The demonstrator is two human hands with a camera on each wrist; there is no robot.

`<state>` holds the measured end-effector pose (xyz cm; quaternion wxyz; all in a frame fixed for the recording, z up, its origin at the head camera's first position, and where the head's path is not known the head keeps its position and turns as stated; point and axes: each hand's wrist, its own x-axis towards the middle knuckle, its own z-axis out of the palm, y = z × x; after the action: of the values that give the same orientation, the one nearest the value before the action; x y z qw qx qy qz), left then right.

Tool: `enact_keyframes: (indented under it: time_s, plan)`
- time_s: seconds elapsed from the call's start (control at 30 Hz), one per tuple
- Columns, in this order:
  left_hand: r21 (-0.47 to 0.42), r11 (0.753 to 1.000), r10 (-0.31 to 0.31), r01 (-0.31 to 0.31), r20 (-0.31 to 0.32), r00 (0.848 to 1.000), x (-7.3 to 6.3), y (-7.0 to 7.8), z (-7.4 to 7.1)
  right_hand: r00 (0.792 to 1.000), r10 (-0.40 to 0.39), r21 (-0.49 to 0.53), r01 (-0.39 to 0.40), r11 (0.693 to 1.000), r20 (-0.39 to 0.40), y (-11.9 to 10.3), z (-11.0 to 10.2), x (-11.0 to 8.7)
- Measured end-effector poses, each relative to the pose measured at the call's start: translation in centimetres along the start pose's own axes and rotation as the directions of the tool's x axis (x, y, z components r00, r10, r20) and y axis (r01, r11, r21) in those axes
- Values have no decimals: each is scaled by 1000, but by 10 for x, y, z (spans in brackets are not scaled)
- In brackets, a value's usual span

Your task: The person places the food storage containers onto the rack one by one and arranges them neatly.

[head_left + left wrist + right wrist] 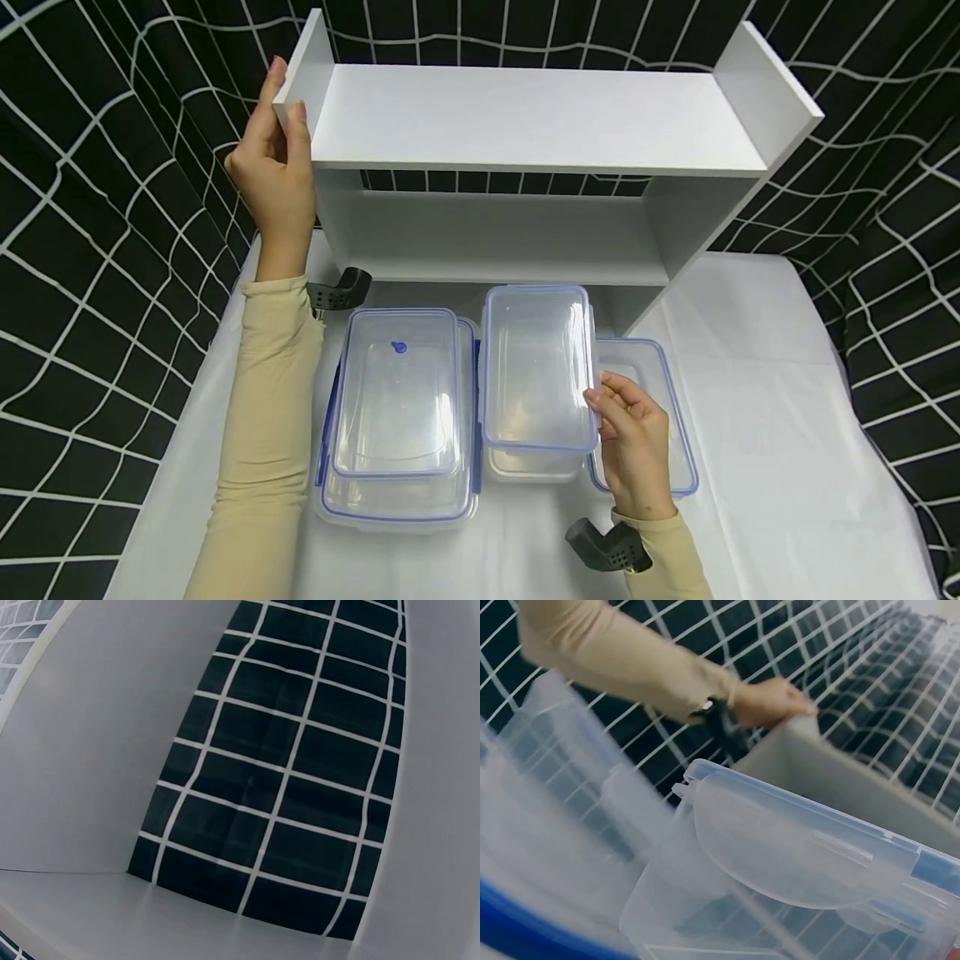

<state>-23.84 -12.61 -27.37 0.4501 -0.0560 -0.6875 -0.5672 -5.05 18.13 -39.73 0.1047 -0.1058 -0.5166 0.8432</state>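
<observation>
My left hand [277, 179] grips the left side panel of a white shelf unit [547, 121] near its top, fingers outside and thumb at the front edge. With my right hand [636, 450] I pinch the right edge of a clear plastic food container [536, 367] with a blue-rimmed lid. The right wrist view shows this container [802, 840] close up, its side clip hanging down. Whether its base touches the table cannot be told. The left wrist view holds only the shelf's grey-white boards [82, 750] and the grid cloth behind; no fingers appear there.
Left of the held container, a smaller blue-rimmed piece [397, 392] lies on a larger clear container [397, 504] with blue clips. Another blue-rimmed clear piece [678, 442] lies partly behind my right hand. White cloth [795, 433] covers the table; black grid-patterned cloth [97, 250] surrounds it.
</observation>
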Motion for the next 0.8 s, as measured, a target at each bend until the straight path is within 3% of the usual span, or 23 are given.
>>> enact_keyframes:
  time_s: [0.43, 0.67, 0.8]
  plan:
    - [-13, 997, 75, -75, 7, 997, -1, -2, 0, 986, -106, 127, 90, 988, 129, -44, 27, 14]
    - [-19, 1000, 13, -13, 20, 1000, 1, -3, 0, 967, -181, 187, 148, 971, 179, -69, 46, 18]
    - [-11, 1000, 17, -17, 14, 1000, 2, -3, -1, 954, -221, 253, 167, 953, 201, -81, 57, 21]
